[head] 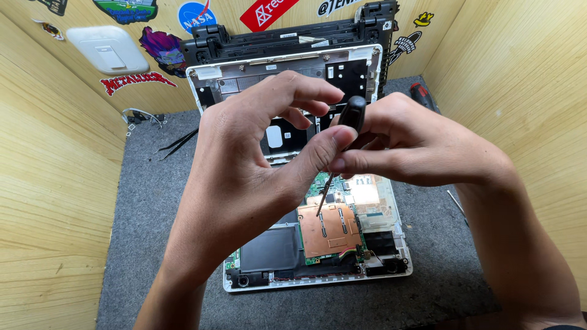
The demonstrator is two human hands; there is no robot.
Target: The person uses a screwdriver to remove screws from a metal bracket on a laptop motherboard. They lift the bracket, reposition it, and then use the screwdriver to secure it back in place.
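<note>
From my seat I look down on both bare hands meeting over an opened white laptop (391, 269) that lies on a grey felt mat (153, 232) between pale wooden walls (55, 201). My right hand (422, 150) is closed around a black-handled screwdriver (342, 153): the fingers curl over the rounded top of the handle and the thumb and forefinger pinch it lower down, so the grip is narrow and firm on the tool. The thin shaft slants down and to the left from that pinch, and its tip sits on or just above the copper-coloured plate (330, 229) on the green board; I cannot tell whether it touches. My left hand (251, 165) is half open, arched like a claw; its thumb (321, 153) presses against the handle just beside my right fingertips, while the other fingers (306, 91) curve loosely above, holding nothing that I can see. Left of the copper plate lies a flat dark rectangular part (269, 250), and small round speakers sit at the near corners of the shell. Behind the hands, the upper half of the shell shows dark cut-outs, and a black plastic frame (293, 36) leans on the back wall, which carries coloured stickers and a white wall plate (110, 49). Black tweezers (177, 143) lie on the mat to the left, well apart from my hands, and a red-and-black tool handle (423, 96) lies at the right, near the back.
</note>
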